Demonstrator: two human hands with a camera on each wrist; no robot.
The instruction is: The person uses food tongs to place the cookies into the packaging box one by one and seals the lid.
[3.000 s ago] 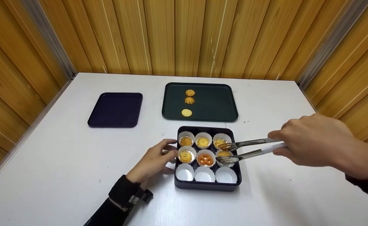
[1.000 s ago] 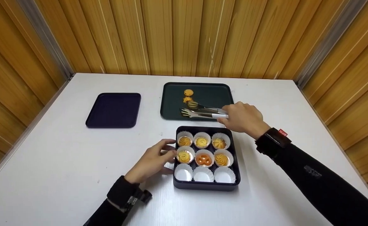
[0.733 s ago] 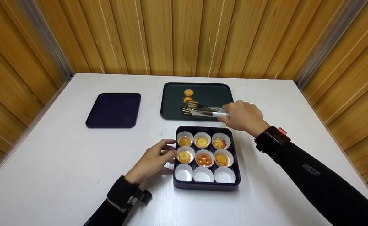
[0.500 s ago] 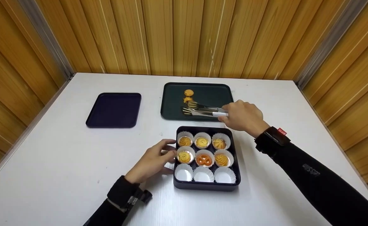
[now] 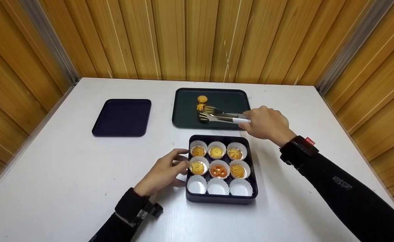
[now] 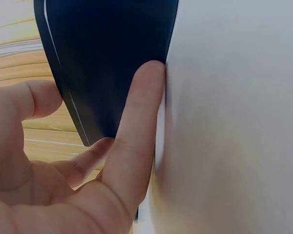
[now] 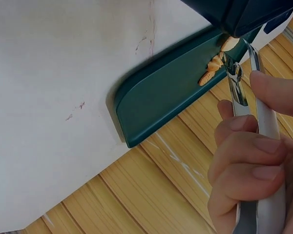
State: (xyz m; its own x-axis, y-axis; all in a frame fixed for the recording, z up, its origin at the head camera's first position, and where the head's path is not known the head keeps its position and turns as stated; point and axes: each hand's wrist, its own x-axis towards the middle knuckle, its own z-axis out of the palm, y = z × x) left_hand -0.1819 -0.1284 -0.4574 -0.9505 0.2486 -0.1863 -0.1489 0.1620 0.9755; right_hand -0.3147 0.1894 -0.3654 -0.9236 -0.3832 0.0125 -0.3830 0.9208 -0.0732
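My right hand (image 5: 267, 122) grips a pair of metal tongs (image 5: 225, 117) with white handles over the dark green tray (image 5: 235, 97). The tong tips stand low at a pale round cookie (image 7: 229, 44), which they hide in the head view. Behind them lie a ridged cookie (image 5: 200, 107) and a speckled round cookie (image 5: 202, 99). My left hand (image 5: 161, 173) rests against the left side of a dark box (image 5: 221, 199), fingers along its wall and thumb at its rim. Paper cups fill the box; the back and middle rows hold cookies, including a pretzel (image 5: 219, 171), and the front cups show bare bottoms.
A dark purple tray (image 5: 123, 117) lies at the left on the white table (image 5: 66, 168). Wood-patterned walls (image 5: 200, 40) close in the back and both sides. The box stands just in front of the green tray.
The right hand has carried the tongs from the box to the green tray, leaving a swirl cookie in the middle-right cup. Lately the tongs have shifted slightly right. The left hand stays put.
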